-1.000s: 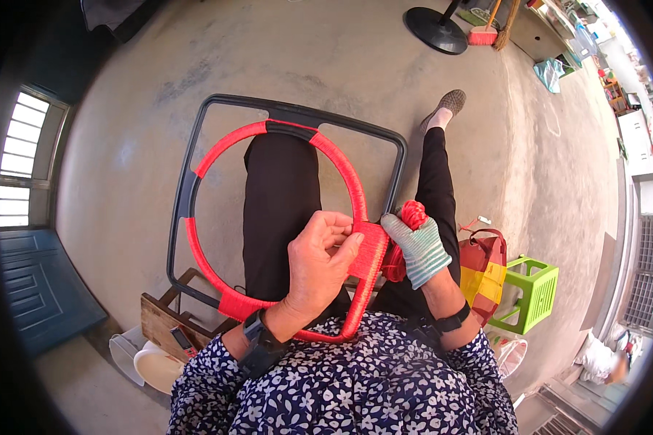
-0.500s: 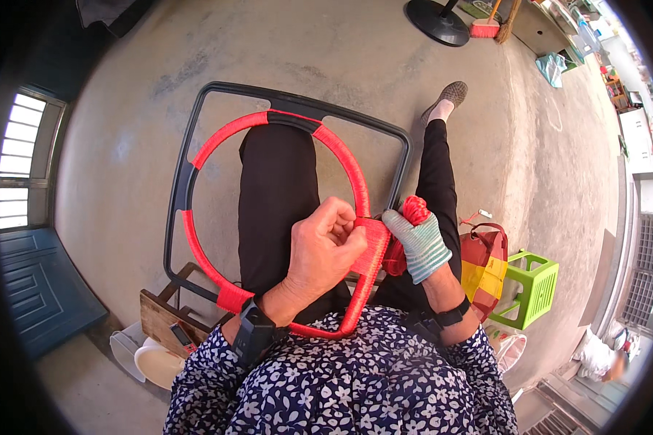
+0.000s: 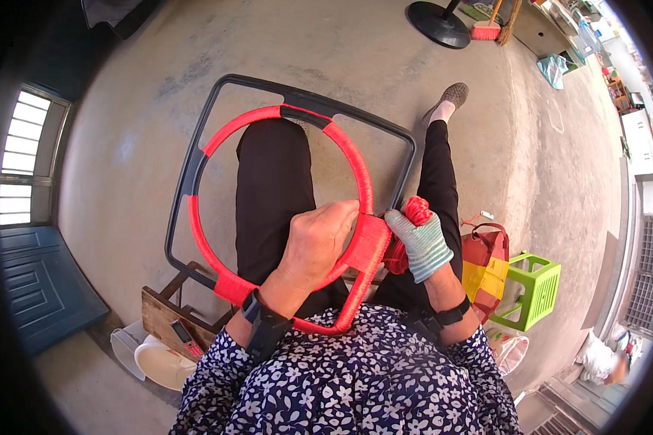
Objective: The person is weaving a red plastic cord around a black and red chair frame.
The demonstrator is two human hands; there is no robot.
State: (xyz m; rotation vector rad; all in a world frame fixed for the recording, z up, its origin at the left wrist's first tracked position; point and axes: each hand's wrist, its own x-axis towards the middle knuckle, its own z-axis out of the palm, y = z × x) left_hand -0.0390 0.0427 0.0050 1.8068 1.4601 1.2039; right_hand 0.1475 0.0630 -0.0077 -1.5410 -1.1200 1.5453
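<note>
A black frame (image 3: 183,237) with a round inner ring lies tilted across my lap. Glossy red cord (image 3: 357,161) is wound tightly round most of the ring, with bare black stretches at the top and left. My left hand (image 3: 313,243), bare, is closed at the ring's inner right edge; its fingertips are turned away, so what they pinch is hidden. In a striped glove, my right hand (image 3: 424,243) wraps round a bundle of red cord (image 3: 417,210), its thumb and forefinger at the frame's right side. More of the bundle shows below that hand.
A wooden stool (image 3: 168,319) bears a red phone (image 3: 187,338) at my left, beside a cream basin (image 3: 159,362). To my right are a red and yellow bag (image 3: 486,264) and a green plastic stool (image 3: 537,290). A round black base (image 3: 439,25) stands farther off.
My left hand has turned over and moved up slightly, its thumb now out of sight. The frame has tilted and shifted a little to the right. My right hand has hardly moved.
</note>
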